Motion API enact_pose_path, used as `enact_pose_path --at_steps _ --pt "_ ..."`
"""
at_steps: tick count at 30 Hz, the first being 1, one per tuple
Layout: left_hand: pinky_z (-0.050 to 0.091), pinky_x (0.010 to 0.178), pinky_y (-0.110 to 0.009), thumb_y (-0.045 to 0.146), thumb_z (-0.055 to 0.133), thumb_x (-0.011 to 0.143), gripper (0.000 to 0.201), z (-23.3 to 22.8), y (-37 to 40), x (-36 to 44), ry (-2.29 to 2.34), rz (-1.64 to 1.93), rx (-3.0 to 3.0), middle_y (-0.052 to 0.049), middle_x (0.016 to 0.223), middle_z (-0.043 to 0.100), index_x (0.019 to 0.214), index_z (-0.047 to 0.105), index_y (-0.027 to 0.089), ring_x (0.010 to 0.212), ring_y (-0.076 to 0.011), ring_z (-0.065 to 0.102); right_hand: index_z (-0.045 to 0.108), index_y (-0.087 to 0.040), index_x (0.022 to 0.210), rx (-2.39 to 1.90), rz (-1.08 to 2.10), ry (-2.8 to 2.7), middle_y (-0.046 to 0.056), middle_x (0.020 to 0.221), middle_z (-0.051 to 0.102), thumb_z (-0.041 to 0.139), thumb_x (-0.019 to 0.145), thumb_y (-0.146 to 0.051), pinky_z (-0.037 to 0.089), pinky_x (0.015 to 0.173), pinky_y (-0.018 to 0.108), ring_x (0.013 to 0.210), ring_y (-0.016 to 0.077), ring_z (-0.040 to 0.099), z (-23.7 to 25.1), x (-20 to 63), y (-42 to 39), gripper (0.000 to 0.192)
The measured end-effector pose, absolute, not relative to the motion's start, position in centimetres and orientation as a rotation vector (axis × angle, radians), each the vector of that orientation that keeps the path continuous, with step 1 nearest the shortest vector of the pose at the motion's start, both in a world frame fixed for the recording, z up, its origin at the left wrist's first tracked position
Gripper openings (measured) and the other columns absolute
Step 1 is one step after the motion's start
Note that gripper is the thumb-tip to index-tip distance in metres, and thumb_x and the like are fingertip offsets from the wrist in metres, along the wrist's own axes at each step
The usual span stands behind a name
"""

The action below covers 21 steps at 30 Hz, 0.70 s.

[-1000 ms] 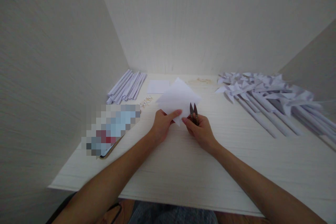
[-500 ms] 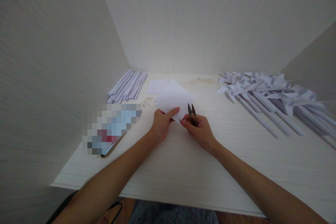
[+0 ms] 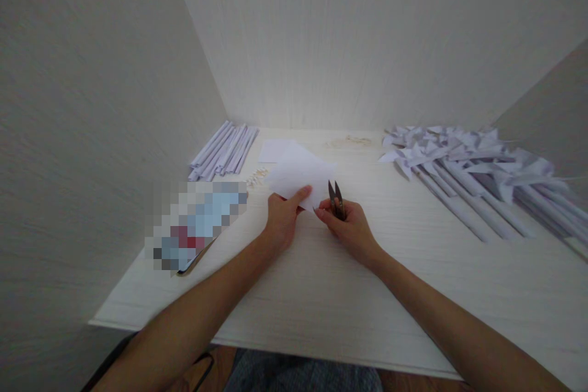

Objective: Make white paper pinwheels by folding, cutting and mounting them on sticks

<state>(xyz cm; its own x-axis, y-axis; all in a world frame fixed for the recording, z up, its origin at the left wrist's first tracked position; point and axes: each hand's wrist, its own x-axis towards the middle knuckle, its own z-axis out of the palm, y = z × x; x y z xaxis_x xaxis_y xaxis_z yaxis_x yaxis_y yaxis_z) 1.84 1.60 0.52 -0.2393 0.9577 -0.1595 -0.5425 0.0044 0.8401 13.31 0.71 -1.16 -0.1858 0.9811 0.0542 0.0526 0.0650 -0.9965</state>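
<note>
A folded white paper sheet (image 3: 299,174) is held just above centre of the frame, low over the table (image 3: 321,294). Its near edge is pinched by the left hand (image 3: 283,219), thumb laid on top and fingers curled beneath. The sheet's lower right corner is touched by the fingertips of the right hand (image 3: 350,228).

Small thread snips (image 3: 336,199) are gripped in the closed right hand, with the two dark blades pointing up and away and standing slightly parted, just right of the paper's edge.

Behind the paper, toward the back wall, a flat white sheet (image 3: 272,150) lies on the table. A small heap of pale bits (image 3: 257,177) is seen just left of the held paper.

At upper left of the table, a bundle of rolled paper sticks (image 3: 224,150) is laid diagonally. Below it, at left of centre, a pixelated flat object (image 3: 195,223) rests on the table.

Across the right side, a pile of white paper pinwheels (image 3: 463,162) on long sticks is spread out, well apart from both hands. A faint tangle of thin pale pieces (image 3: 351,141) lies near the back edge.
</note>
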Motion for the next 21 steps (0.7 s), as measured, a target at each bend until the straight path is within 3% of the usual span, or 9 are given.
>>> enact_pose_path --at_steps 5,11,17,21 --pt "0.046 0.058 -0.021 0.018 0.074 0.046 0.027 0.6 2.2 1.2 0.988 1.653 0.488 -0.001 0.072 0.067 0.070 0.064 0.014 0.064 -0.0108 0.059 0.059 -0.014 0.065 -1.125 1.262 -1.492 -0.008 0.044 0.034 0.059 0.066 -0.033 0.018 0.039 0.022 0.040 0.0052 0.026 -0.9 13.4 0.5 0.019" --pt "0.046 0.057 -0.022 0.020 0.074 0.048 0.026 0.4 2.0 1.5 0.961 1.576 0.555 -0.003 0.074 0.067 0.071 0.064 0.013 0.066 -0.0120 0.060 0.059 -0.015 0.076 -1.119 1.267 -1.316 -0.009 0.043 0.031 0.059 0.067 -0.038 0.017 0.038 0.022 0.038 0.0054 0.025 -1.2 13.3 0.5 0.025" --pt "0.048 0.061 -0.027 0.021 0.073 0.048 0.025 0.3 1.4 2.2 0.991 1.522 0.616 -0.006 0.075 0.068 0.070 0.065 0.012 0.067 -0.0160 0.061 0.053 -0.015 0.062 -1.150 1.239 -1.348 -0.008 0.044 0.036 0.061 0.065 -0.034 0.019 0.038 0.022 0.038 0.0049 0.028 -1.2 13.2 0.6 0.020" --pt "0.048 0.059 -0.023 0.021 0.074 0.047 0.024 0.6 1.9 1.6 1.030 1.647 0.519 -0.003 0.072 0.068 0.068 0.064 0.013 0.065 -0.0130 0.060 0.055 -0.015 0.063 -1.146 1.261 -1.404 -0.008 0.042 0.034 0.059 0.066 -0.033 0.018 0.038 0.022 0.038 0.0049 0.026 -0.9 13.2 0.5 0.019"
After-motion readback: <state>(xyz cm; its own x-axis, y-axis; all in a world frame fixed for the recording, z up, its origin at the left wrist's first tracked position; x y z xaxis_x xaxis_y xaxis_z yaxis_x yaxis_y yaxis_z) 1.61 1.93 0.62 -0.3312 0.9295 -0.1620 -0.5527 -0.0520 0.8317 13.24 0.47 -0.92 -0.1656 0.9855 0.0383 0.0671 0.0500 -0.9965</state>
